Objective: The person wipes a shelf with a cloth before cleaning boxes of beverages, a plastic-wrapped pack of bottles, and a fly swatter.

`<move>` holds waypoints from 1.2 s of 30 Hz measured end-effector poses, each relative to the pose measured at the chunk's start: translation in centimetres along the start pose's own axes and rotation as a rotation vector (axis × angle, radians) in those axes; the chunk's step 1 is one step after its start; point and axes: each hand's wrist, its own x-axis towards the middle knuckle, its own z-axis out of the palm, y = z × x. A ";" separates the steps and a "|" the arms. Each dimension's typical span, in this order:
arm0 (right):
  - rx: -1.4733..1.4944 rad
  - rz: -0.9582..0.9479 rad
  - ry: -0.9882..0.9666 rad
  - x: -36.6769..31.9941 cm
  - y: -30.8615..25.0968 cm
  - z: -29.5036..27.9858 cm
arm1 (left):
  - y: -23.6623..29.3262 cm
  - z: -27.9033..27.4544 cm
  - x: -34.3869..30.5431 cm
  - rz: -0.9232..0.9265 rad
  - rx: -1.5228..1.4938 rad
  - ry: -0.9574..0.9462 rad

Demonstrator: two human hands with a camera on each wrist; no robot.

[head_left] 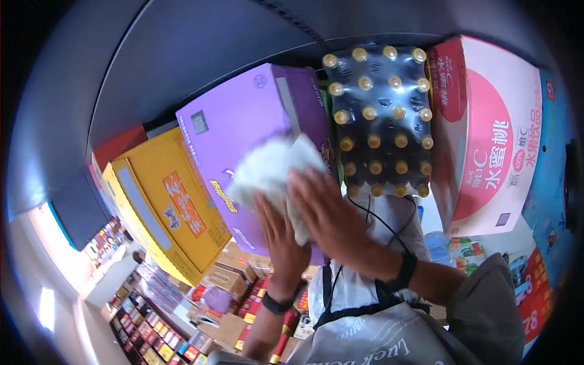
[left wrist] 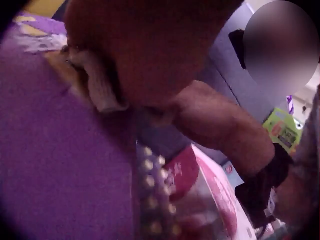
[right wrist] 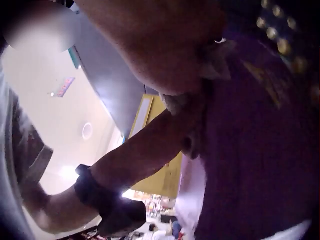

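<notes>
A crumpled white cloth (head_left: 274, 167) lies over the front of a purple carton (head_left: 234, 112) in the head view, its upper part blurred. My left hand (head_left: 281, 240) grips its lower edge from the left. To the right, my right hand (head_left: 325, 216) holds the same cloth, fingers pointing up across it. Both thumbs are hidden in the head view. A bunched piece of cloth (left wrist: 100, 85) sticks out beneath the left hand in the left wrist view, close over the purple surface. Pale cloth (right wrist: 217, 65) also shows by the right hand in the right wrist view.
A shrink-wrapped pack of dark bottles (head_left: 383, 121) with yellow caps stands right of the purple carton, then a pink-and-white carton (head_left: 499, 146). A yellow carton (head_left: 176, 201) is at left. Lower down are stacked boxes (head_left: 228, 280), shop shelves (head_left: 152, 328) and another person (head_left: 155, 283).
</notes>
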 end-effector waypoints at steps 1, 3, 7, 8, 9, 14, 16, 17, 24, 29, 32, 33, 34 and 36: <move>0.098 0.021 -0.018 -1.0 -1.2 0.1 | 0.5 -0.1 -2.3 -0.077 -0.033 -0.076; 0.225 -0.040 0.002 -0.2 -1.9 2.0 | -0.1 -0.6 -3.1 -0.175 -0.116 -0.155; 0.172 -0.035 0.357 7.9 1.1 3.7 | -5.2 -1.2 6.8 0.118 -0.074 0.022; 0.107 -0.079 0.425 9.0 2.8 1.5 | -5.2 -2.0 9.8 0.182 -0.117 0.055; 0.189 -0.212 0.567 9.9 5.0 1.6 | -4.0 -3.0 12.3 0.225 -0.142 0.042; 0.766 0.084 0.377 1.7 6.0 4.4 | 0.9 -3.9 11.0 0.469 0.142 -0.013; 0.725 0.076 0.390 -3.9 5.1 7.4 | 2.0 -3.3 6.3 0.515 0.269 -0.080; 0.724 0.097 0.333 -6.6 4.0 7.6 | 1.4 -2.6 3.8 0.531 0.316 -0.124; 0.635 0.005 0.440 -8.3 3.1 9.9 | 3.0 -4.3 4.4 0.647 0.438 -0.263; 0.574 0.146 0.613 0.5 9.3 10.3 | 4.2 -3.2 13.8 0.658 0.830 -0.190; 0.595 0.185 0.568 -2.3 9.0 12.0 | 4.1 -1.5 13.2 0.772 0.814 -0.352; 0.596 0.191 0.516 -4.7 8.3 12.9 | 3.6 -0.7 12.0 0.853 0.841 -0.404; 0.582 0.191 0.470 -7.0 8.0 13.3 | 4.0 0.1 10.2 0.875 0.854 -0.468; 0.736 0.288 0.275 -12.1 6.1 12.5 | 5.6 1.1 6.2 0.876 0.882 -0.640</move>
